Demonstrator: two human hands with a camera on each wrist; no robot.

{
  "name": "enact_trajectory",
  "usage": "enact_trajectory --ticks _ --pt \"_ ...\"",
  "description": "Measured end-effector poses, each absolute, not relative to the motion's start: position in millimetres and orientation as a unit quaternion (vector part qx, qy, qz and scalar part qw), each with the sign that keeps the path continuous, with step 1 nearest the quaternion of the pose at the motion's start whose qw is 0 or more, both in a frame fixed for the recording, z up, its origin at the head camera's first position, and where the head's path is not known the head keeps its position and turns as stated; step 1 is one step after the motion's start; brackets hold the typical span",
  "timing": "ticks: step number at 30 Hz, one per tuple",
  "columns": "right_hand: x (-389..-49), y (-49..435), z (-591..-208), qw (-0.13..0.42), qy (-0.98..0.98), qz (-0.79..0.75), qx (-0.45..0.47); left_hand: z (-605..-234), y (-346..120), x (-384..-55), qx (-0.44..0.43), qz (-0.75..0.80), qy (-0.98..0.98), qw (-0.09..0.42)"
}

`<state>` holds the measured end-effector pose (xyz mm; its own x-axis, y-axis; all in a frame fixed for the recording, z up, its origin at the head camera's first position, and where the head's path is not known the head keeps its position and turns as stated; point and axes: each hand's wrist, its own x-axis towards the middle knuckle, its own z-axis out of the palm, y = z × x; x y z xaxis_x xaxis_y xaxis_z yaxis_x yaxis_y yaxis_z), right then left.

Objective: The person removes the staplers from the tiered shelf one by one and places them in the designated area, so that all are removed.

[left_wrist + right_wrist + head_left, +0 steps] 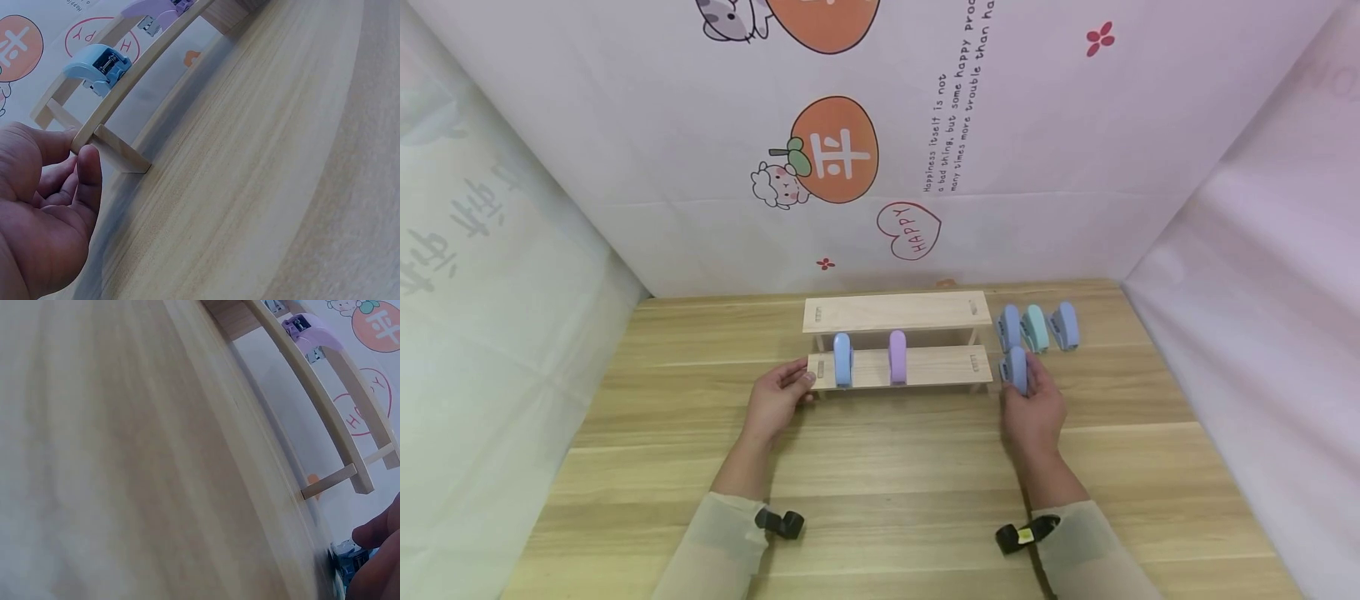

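Note:
A two-tier wooden stand (936,367) sits near the back of the table. My left hand (777,403) pinches the left end of its lower board, thumb above and fingers below, as the left wrist view shows. Upright on that board are a blue stapler (842,360) and a purple stapler (898,358). To the right of the stand, my right hand (1036,408) grips a blue-grey stapler (1017,369) at the tabletop. The right wrist view catches only part of this stapler (353,557), low at the right edge beside the fingers.
Behind my right hand stand two more blue-grey staplers (1010,328) with a mint green stapler (1036,327) between them. The upper board (895,312) of the stand is bare. A printed white cloth (1030,242) hangs along the table's back edge.

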<state>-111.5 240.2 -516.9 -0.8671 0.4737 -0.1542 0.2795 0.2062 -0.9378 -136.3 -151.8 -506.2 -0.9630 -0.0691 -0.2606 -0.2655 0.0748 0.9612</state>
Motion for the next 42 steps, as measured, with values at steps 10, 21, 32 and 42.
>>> enact_trajectory --ticks 10,21,32,42 --pt "-114 242 -517 0.075 -0.761 0.593 -0.252 -494 -149 -130 -0.104 0.670 0.732 0.062" --pt "-115 241 -517 0.086 -0.761 0.593 -0.248 -511 -154 -136 -0.106 0.680 0.723 0.057" --pt "-114 241 -516 0.087 -0.752 0.603 -0.252 -511 -153 -138 -0.111 0.678 0.724 0.065" --pt "-110 237 -505 0.120 -0.735 0.622 -0.243 -513 -154 -140 -0.116 0.676 0.724 0.068"
